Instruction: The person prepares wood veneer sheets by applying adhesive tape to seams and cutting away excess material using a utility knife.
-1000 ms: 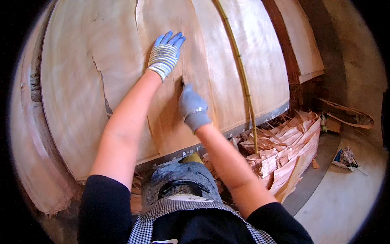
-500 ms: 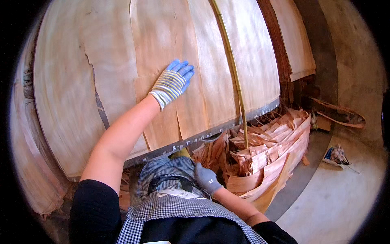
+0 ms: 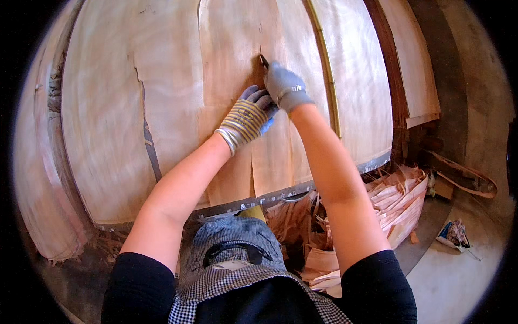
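Note:
Large pale sheets of wood veneer (image 3: 167, 102) cover the work table in front of me. My left hand (image 3: 251, 116), in a yellow-striped glove with blue fingers, lies flat on the reddish middle sheet with its fingers stretched out. Just beyond it, my right hand (image 3: 286, 86) in a grey glove is closed around a small dark knife (image 3: 263, 61). The knife's tip touches the veneer near a short dark slit; the handle is hidden in my fingers. A long bamboo stick (image 3: 325, 59) lies across the sheets, right of my hands.
A dark gap (image 3: 150, 143) splits the veneer at the left. Below the table's front edge (image 3: 226, 209) is a heap of torn veneer strips (image 3: 399, 197). More veneer stacks stand at the left (image 3: 40, 189) and far right (image 3: 413, 65). A small bag (image 3: 453, 236) lies on the floor.
My right hand has come up from beside my waist onto the veneer and now has the knife at its surface. My left hand stays flat on the sheet; the view has shifted slightly.

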Available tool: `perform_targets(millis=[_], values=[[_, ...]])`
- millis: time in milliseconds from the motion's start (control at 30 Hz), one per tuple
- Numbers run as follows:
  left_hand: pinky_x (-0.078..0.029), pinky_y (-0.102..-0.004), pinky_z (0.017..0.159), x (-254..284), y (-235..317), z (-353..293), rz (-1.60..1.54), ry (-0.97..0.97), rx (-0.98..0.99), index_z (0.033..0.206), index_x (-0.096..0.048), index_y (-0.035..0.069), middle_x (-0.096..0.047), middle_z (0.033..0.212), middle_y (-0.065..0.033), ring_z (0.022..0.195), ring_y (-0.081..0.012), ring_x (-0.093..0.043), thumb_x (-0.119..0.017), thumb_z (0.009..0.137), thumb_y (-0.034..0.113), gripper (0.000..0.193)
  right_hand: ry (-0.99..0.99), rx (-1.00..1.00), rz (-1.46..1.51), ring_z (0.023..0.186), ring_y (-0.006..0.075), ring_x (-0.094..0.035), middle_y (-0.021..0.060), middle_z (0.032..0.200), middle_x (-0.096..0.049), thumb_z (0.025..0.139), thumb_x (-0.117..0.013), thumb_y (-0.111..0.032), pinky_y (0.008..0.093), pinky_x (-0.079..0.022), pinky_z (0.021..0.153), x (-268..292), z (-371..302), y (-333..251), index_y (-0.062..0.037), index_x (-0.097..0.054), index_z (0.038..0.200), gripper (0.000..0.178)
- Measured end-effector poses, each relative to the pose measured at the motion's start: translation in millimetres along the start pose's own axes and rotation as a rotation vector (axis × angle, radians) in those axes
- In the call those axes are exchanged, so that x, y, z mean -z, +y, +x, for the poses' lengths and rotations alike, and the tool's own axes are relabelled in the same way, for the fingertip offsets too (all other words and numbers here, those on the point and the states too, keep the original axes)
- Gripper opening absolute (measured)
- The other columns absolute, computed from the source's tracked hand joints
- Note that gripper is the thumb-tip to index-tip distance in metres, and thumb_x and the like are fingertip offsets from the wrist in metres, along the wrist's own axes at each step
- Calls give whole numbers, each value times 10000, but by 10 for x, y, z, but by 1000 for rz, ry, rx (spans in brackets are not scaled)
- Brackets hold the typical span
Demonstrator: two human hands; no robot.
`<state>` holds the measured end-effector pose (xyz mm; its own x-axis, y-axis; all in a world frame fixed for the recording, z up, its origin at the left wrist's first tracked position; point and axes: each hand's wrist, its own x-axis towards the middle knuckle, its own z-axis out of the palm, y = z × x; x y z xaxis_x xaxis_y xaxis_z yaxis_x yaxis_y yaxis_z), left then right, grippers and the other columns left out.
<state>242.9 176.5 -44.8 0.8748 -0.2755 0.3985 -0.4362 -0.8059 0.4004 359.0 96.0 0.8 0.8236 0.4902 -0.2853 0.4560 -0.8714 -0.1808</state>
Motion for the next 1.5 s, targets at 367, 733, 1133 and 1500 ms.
perform_targets(millis=[367, 733, 1133, 1500], values=[[-281, -439, 1000, 80, 16, 25, 100, -96, -6, 987, -559, 65, -523, 1118, -104, 1114, -255, -443, -563, 731, 252, 317, -392, -422, 122, 584, 374, -582, 211, 650, -572, 828, -445, -150, 466, -450, 496, -968, -3942, 181, -11, -369, 1048, 271], [-242, -436, 1021, 96, 74, -24, 180, -190, 48, 1018, -564, 82, -515, 1158, -100, 1162, -268, -406, -534, 752, 264, 324, 390, -204, 461, 821, 379, -560, 199, 916, -573, 789, -591, -216, 426, -451, 693, -169, -1468, 310, -36, -522, 1041, 317], [-329, -450, 938, 204, 226, 106, 189, -121, 108, 847, -631, 92, -580, 947, -95, 974, -267, -509, -514, 729, 159, 179, 95, -315, 270, 842, 368, -602, 245, 856, -614, 692, -616, -264, 385, -482, 722, 145, 485, 162, 40, -629, 860, 347], [-316, -466, 902, -86, 667, 412, 323, -361, 400, 964, -591, -53, -585, 935, -204, 910, -306, -535, -399, 803, 79, 283, 155, -417, 250, 897, 348, -605, 250, 922, -611, 674, -653, -219, 362, -469, 771, 124, 807, 369, 55, -629, 908, 360]])
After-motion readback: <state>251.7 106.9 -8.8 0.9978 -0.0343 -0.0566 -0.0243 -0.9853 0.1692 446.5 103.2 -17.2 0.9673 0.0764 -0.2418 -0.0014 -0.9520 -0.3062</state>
